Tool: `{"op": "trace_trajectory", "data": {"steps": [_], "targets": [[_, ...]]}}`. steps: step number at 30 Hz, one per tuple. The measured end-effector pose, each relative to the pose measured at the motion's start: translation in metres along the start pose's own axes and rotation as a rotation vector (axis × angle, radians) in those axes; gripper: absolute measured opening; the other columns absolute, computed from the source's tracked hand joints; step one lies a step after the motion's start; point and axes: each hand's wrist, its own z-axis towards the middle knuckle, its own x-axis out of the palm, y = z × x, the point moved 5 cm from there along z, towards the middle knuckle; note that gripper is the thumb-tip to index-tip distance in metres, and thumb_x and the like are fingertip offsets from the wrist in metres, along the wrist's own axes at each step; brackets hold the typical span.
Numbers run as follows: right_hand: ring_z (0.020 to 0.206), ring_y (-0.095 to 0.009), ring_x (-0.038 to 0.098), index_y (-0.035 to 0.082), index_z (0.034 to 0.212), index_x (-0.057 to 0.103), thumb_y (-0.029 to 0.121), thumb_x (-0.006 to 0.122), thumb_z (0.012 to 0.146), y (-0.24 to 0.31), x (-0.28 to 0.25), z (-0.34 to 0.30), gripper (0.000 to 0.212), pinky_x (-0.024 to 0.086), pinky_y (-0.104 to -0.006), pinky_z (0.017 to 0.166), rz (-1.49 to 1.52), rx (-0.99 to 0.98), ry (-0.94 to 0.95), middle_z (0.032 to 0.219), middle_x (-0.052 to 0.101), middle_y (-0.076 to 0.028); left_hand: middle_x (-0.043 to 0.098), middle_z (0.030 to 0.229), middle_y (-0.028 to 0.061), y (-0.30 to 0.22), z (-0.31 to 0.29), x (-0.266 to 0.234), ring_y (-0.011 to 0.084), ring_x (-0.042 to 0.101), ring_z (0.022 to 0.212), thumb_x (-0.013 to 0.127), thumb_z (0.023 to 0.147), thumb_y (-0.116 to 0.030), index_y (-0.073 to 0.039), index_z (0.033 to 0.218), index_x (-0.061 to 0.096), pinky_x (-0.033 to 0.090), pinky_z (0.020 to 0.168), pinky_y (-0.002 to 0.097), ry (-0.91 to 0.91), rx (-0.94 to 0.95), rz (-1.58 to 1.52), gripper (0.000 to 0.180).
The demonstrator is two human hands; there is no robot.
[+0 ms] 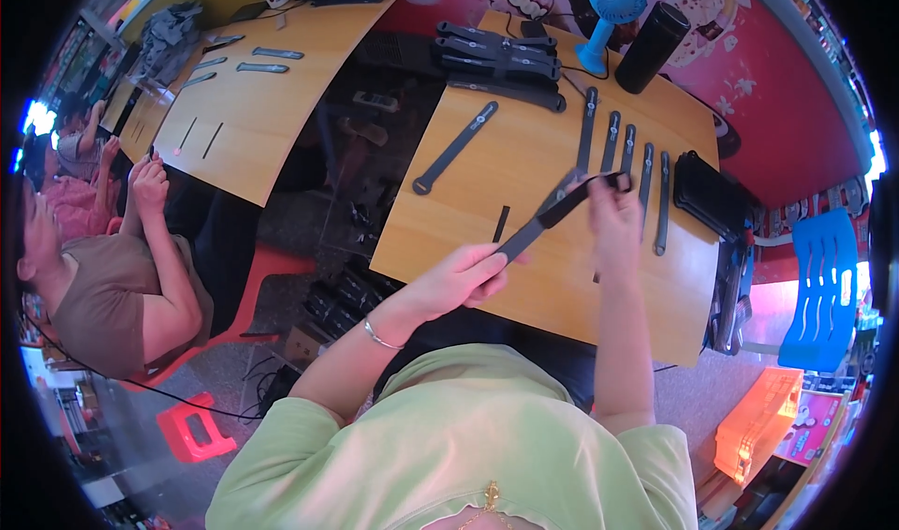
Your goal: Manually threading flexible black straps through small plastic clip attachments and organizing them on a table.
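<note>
My left hand (465, 275) pinches one end of a dark grey strap (526, 237), held above the wooden table (440, 226). Toward its other end the strap is black and bends over, and my right hand (613, 226) grips it there with closed fingers. Just beyond my left hand lies a short black strip (502, 223). One grey strap with a rounded end (454, 148) rests slantwise at the table's left. Several similar straps (664, 202) lie side by side at the right, partly hidden behind my right hand.
A stack of bundled straps (496, 57), a blue fan (611, 20), a black cylinder (653, 48) and a black pouch (712, 196) stand or lie along the table's far and right sides. At the left, a person (122, 296) sits by another table (281, 109). Blue chair (824, 291), orange crate (757, 422) at right.
</note>
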Motion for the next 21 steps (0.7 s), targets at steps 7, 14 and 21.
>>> {"op": "trace_trajectory", "data": {"steps": [7,14,21], "targets": [[0.049,0.000,0.034,0.006,0.095,0.058,0.020,0.057,0.093,0.073,-0.120,0.057,0.013,0.024,-0.0169,0.039,0.101,-0.250,-0.563,0.082,0.061,-0.001,0.042,0.062,-0.0045,-0.015,-0.060,-0.049,0.0028,0.032,0.050,0.038,0.099,-0.018,0.000,0.118,0.055,0.023,0.044,0.0171,0.144,-0.056,0.325,0.031],[0.052,-0.002,0.033,0.002,0.079,0.059,0.021,0.064,0.089,0.085,-0.064,0.051,0.021,0.025,-0.0188,0.047,-0.221,-0.402,-0.426,0.060,0.043,0.007,0.044,0.060,-0.0023,-0.022,-0.069,-0.082,0.0035,0.027,0.046,0.030,0.100,-0.027,0.006,0.120,0.051,0.022,0.042,0.0179,-0.153,0.071,-0.100,0.043],[0.056,-0.004,0.044,0.004,0.091,0.063,0.012,0.064,0.087,0.061,0.015,0.047,0.009,0.036,-0.0203,0.051,-0.515,-0.606,-0.277,0.063,0.052,0.002,0.039,0.058,-0.0021,-0.026,-0.047,-0.083,0.0042,0.031,0.046,0.027,0.099,-0.025,0.003,0.116,0.051,0.025,0.040,0.0180,-0.260,0.162,-0.336,0.041]]}}
